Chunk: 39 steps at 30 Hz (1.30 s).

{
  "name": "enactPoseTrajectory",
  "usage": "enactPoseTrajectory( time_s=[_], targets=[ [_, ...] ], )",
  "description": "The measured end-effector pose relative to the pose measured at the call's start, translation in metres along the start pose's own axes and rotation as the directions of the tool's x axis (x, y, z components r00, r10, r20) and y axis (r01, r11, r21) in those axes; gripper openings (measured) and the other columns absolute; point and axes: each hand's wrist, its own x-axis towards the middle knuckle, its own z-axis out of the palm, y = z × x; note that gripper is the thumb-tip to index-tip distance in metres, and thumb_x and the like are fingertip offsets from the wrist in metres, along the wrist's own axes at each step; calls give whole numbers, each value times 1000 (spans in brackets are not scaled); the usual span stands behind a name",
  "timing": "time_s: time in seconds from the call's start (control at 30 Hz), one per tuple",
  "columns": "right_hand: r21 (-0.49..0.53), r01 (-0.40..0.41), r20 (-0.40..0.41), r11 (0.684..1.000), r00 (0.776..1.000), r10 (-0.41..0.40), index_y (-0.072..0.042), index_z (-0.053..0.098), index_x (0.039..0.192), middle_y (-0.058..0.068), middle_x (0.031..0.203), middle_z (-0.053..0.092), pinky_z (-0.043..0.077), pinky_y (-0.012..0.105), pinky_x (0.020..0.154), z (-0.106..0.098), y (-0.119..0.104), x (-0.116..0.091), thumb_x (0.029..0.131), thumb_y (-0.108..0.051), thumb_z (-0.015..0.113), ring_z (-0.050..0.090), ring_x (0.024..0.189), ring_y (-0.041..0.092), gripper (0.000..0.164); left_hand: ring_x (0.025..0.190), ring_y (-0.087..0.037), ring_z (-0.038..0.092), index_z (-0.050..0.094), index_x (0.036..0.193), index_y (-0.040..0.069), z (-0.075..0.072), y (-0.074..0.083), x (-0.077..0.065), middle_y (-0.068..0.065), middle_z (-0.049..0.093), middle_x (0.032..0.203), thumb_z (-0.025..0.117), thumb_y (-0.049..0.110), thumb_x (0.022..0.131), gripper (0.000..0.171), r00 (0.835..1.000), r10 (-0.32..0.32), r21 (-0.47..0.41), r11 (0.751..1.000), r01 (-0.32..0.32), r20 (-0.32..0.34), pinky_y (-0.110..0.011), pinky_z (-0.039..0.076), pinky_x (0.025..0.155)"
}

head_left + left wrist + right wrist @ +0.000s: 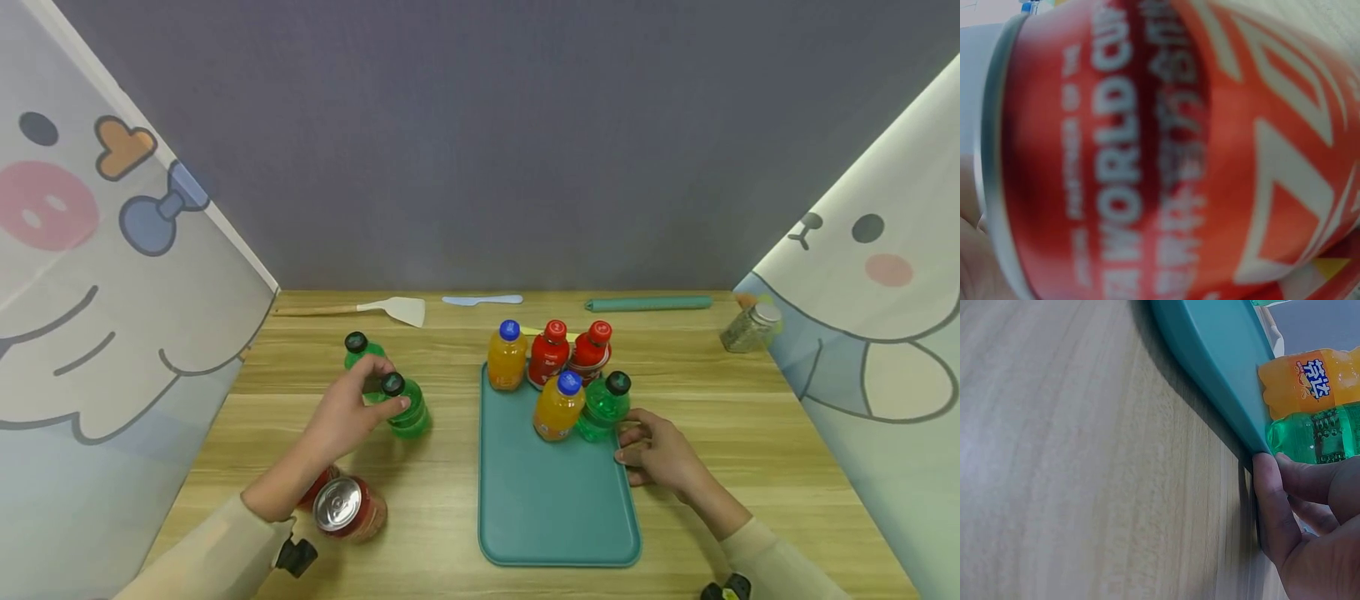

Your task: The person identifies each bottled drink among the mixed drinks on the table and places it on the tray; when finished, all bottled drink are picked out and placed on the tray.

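My left hand (352,408) is at the left, its thumb and fingers round the upper part of a green bottle (408,417) with a black cap. A second green bottle (356,348) stands just behind that hand. On the right, my right hand (660,454) pinches the right rim of a teal tray (555,508) between thumb and fingers. At the tray's far end stand two orange bottles (558,408) with blue caps, two red bottles (547,358) and a green bottle (1304,437), which is close to the right fingers.
Two red cans (367,512) stand below my left forearm; one can (1116,156) fills the left wrist view. Along the back lie a white spatula (405,310), a pale blue knife (480,300) and a green stick (648,303). A glass jar (750,327) is at the far right.
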Motion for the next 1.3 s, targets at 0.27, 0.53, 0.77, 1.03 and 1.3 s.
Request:
enactPoseTrajectory(
  time_s=[0.27, 0.53, 0.77, 1.03, 1.3],
  targets=[
    [-10, 4, 3, 1000, 1000, -4, 5, 44, 143, 23, 108, 61, 63, 42, 59, 0, -3, -1, 90, 10, 68, 67, 77, 24, 58, 116, -37, 67, 66, 125, 8, 0, 0, -1, -10, 74, 114, 81, 27, 90, 43, 1000, -16, 41, 999, 16, 5, -57, 54, 95],
    [-9, -2, -2, 1000, 1000, 2, 4, 44, 144, 22, 108, 61, 63, 42, 58, 0, -1, 1, 90, 9, 69, 67, 77, 23, 60, 108, -33, 72, 70, 116, 10, 0, 0, -2, -5, 76, 105, 85, 24, 86, 36, 1000, 22, 38, 999, -22, -21, -47, 59, 85],
    [-15, -12, -15, 1000, 1000, 12, 4, 45, 144, 22, 108, 62, 63, 42, 58, 0, -1, 1, 89, 10, 70, 67, 76, 23, 61, 102, -31, 74, 71, 114, 7, 1, 0, -2, -5, 77, 100, 86, 20, 85, 35, 997, 68, 55, 996, -65, -44, -45, 60, 81],
    [-17, -8, -18, 1000, 1000, 8, 5, 45, 143, 22, 108, 62, 63, 41, 58, 0, 0, 0, 89, 10, 70, 67, 77, 23, 60, 98, -25, 75, 72, 113, 9, 1, 9, -4, -5, 77, 104, 86, 24, 86, 34, 991, 120, 51, 992, -117, -55, -45, 61, 81],
    [-6, 3, -9, 1000, 1000, -3, 4, 46, 144, 22, 108, 62, 62, 41, 58, 0, 1, 0, 89, 10, 69, 67, 75, 23, 60, 98, -21, 74, 74, 109, 15, 5, 33, -3, 4, 76, 100, 87, 25, 84, 30, 987, 157, 46, 987, -155, -43, -43, 61, 80]
  ],
)
